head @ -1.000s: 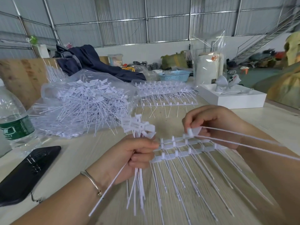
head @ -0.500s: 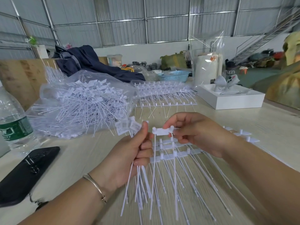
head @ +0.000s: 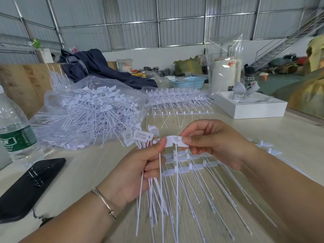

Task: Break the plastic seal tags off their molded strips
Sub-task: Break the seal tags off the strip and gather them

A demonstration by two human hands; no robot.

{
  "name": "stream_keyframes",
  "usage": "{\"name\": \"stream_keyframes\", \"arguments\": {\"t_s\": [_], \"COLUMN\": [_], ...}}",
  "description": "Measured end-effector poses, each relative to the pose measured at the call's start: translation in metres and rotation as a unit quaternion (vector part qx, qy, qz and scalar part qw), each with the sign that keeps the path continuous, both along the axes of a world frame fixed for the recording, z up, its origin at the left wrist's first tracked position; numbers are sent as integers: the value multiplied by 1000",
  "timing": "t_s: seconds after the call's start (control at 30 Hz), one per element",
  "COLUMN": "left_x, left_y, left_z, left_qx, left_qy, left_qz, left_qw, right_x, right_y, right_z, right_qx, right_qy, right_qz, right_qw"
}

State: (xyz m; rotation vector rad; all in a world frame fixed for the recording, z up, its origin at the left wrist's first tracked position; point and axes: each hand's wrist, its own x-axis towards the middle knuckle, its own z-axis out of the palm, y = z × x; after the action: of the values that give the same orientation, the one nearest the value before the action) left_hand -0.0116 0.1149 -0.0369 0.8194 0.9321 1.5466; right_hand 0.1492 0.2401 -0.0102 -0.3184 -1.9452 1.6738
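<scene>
A pair of joined seal tags [head: 172, 142] is being held above the middle of the worktop [head: 298, 130], pinched at its right end by the thumb and curled fingers of the right hand [head: 215, 144] and touched at its left end by the thumb tip of the left hand [head: 138, 171]. A bundle of loose tags [head: 140, 137] is being gripped in the left hand's curled fingers, the tails hanging toward the near edge. The part-stripped molded strip [head: 189, 163] is lying flat just beneath both hands.

To do this step well, the pair is probably best snapped at its joint with a short twist, not a pull, so that the thin tail is not being bent or stretched. The bundle should be kept squeezed, since loosened tails would likely be fanning out and tangling. The freed tag is then best slid in with its head level with the others. Toward the far left, a clear bag of finished tags [head: 91, 116] is lying beside further uncut strips [head: 175, 99].
</scene>
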Motion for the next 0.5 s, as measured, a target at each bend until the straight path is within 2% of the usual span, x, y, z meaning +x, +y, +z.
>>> {"name": "stream_keyframes", "arguments": {"t_s": [0.1,0.23,0.37,0.5], "left_x": [0,3,6,8], "left_y": [-1,-3,-4,-5], "left_z": [-1,-2,-1,-1], "left_qx": [-3,-17,-28,-35], "left_qy": [-27,-17,47,59], "left_qz": [-51,-125,-114,-100], "left_qw": [998,992,992,993], "right_x": [-1,-4,-5,-6], "right_y": [-1,-8,-12,-14], "right_z": [-3,-7,-7,-7], "right_qx": [-8,-37,-59,-66], "right_qy": [0,-10,-22,-22], "right_qz": [12,59,90,83], "right_qw": [1000,998,994,994]}}
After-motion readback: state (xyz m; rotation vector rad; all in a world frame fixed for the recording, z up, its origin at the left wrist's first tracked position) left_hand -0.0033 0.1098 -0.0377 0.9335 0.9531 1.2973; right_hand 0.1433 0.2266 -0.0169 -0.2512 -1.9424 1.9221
